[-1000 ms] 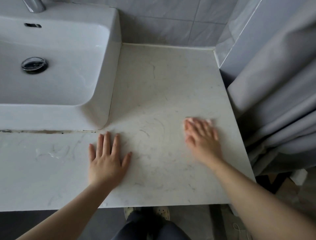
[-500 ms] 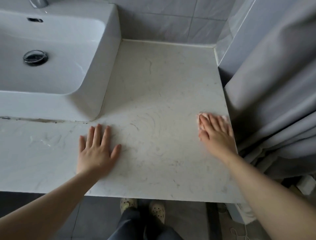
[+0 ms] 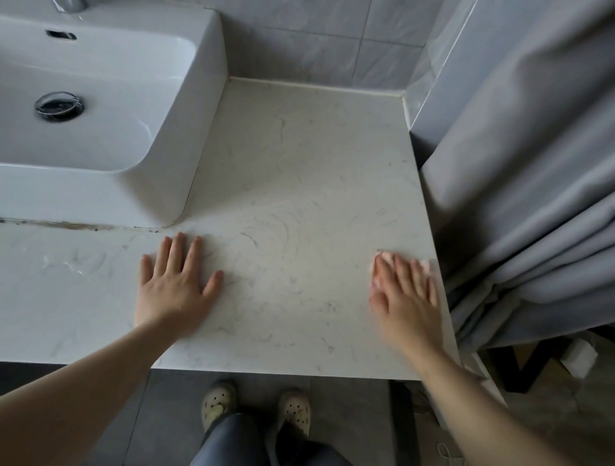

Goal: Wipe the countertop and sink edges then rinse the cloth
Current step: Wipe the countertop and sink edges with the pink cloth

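Head view shows the table-wiping step: the right hand (image 3: 404,292), fingers straight, presses the pink cloth (image 3: 384,256) flat at the table (image 3: 299,159) edge, right of frame, while the left hand (image 3: 173,286) rests spread at centre-left; next, probably, comes a sweep towards the sink (image 3: 208,99) edges, upper left.

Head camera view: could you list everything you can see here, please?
countertop: one, pale marble, centre
sink: one, white, upper left on the countertop
drain: one, chrome, in the sink's basin
tap: one, chrome, top left, mostly cut off
cloth: one, pink, near the countertop's right edge, mostly covered
tiles: several, grey, back wall
curtain: one, grey, right side
shoes: two, cream, on the floor below
left hand: flat on the countertop, near the sink's corner
right hand: flat on the cloth
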A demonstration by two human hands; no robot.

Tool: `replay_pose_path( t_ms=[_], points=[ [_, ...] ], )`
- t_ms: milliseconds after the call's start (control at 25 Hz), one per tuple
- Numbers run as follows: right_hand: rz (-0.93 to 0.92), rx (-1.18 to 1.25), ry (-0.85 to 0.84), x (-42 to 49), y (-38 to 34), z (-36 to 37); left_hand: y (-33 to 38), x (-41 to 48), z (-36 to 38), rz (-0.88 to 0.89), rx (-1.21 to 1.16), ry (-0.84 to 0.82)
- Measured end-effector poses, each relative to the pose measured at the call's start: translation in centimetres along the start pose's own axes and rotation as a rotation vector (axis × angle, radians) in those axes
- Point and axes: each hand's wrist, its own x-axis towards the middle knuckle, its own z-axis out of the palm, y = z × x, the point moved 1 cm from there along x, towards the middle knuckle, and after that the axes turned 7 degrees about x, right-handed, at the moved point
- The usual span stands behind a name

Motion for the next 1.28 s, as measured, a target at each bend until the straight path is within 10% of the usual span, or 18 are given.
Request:
replay_pose_path(
  t_ms=[160, 360, 600, 800, 1040, 1280],
  points=[
    [-0.339, -0.067, -0.108, -7.2, -0.1, 0.3, -0.3, -0.1, 0.1, 0.007, -0.021, -0.004],
    [0.278, 0.001, 0.029, -1.2, 0.4, 0.1, -0.7, 0.3, 0.0, 0.049, -0.049, -0.058],
    [-0.29, -0.119, -0.089, -5.1, -10.4, 2.6, -4.2, 1.1, -1.0, 0.27, 0.031, -0.092],
    [0.421, 0.09, 0.054, 1.7, -10.2, 2.1, -9.8, 2.7, -1.1, 0.361, 0.08, -0.083],
    [-0.337, -0.009, -0.068, -2.6, -22.1, 5.1, -12.2, 2.8, -1.2, 0.333, 0.095, -0.142],
    [0.418, 0.1, 0.034, 7.8, -17.5, 3.7, -13.8, 2.8, -0.9, 0.24, 0.061, -0.157]
  ],
)
